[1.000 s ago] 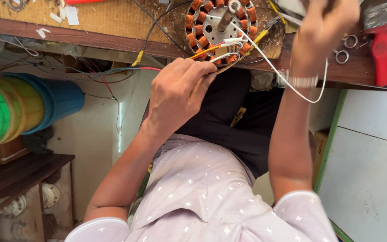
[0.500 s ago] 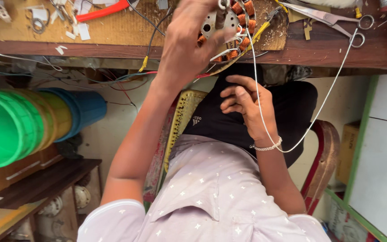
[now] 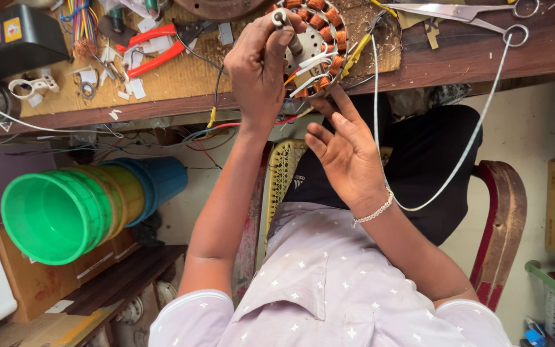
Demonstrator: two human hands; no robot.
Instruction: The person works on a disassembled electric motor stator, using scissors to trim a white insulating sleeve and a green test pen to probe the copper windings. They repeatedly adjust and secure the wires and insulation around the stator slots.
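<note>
1. The motor core (image 3: 316, 40), a ring of copper coils around a metal hub, lies at the near edge of the workbench (image 3: 483, 58), partly overhanging it.
2. The left hand (image 3: 261, 67) is closed around the short shaft that stands up from the core's hub. This grip looks like the anchor, so it should stay firm enough that the core neither turns nor slides off the edge.
3. The right hand (image 3: 348, 151) is open with its fingers spread. Its fingertips reach up to the near rim of the core among the white leads, and it appears to hold nothing.
4. A long white wire (image 3: 467, 144) runs from the core, loops down to the right past the right wrist, and climbs back to the bench by the scissors (image 3: 457, 11). I would sort the leads one at a time, pinching each close to the coils rather than tugging on the slack.
5. The loop hangs free and could snag on the bracelet or the red chair (image 3: 505, 212), so it is best drawn away from the wrist first.
6. The coil wire is thin and its coating probably scrapes easily. Fingertips suit it better than the red pliers (image 3: 155, 48) lying far left on the bench.
7. The stacked buckets (image 3: 59, 215) under the bench are well apart from the work.
</note>
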